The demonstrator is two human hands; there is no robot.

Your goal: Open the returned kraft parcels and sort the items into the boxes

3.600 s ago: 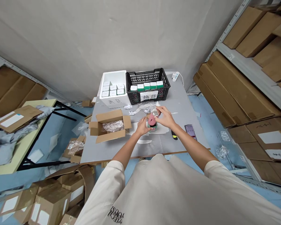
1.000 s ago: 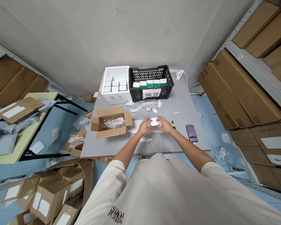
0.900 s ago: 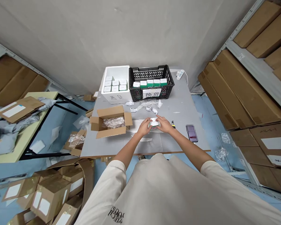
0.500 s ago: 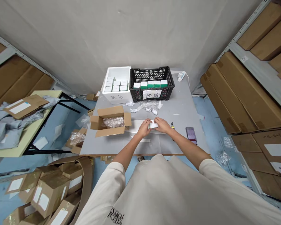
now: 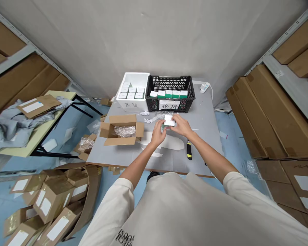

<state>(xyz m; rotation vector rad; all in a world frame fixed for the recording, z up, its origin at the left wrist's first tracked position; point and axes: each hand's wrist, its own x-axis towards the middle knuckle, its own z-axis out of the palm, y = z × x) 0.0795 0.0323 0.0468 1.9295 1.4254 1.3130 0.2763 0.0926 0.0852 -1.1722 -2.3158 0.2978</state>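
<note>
Between my two hands is a small white-topped box (image 5: 169, 120) with a green side, held above the table. My left hand (image 5: 158, 132) grips its left edge, and my right hand (image 5: 181, 125) closes on its right edge. Just beyond them stands a black plastic crate (image 5: 187, 104) with a row of similar white and green boxes (image 5: 168, 93). Left of the crate, a white foam box (image 5: 129, 106) holds several more of these small boxes (image 5: 130, 95). An opened cardboard box (image 5: 119, 141) with bubble wrap (image 5: 124, 131) inside lies to the left of my hands.
A yellow and black utility knife (image 5: 189, 150) lies near my right forearm. Crumpled paper (image 5: 144, 113) and clear wrap lie before the crate. A power strip (image 5: 204, 87) is at the back right. Cartons (image 5: 53, 198) fill a bin at lower left; shelves flank both sides.
My hands have lifted the small box away from me, toward the black crate, and its green side now shows. The camera view has shifted; my right arm now covers the phone's place.
</note>
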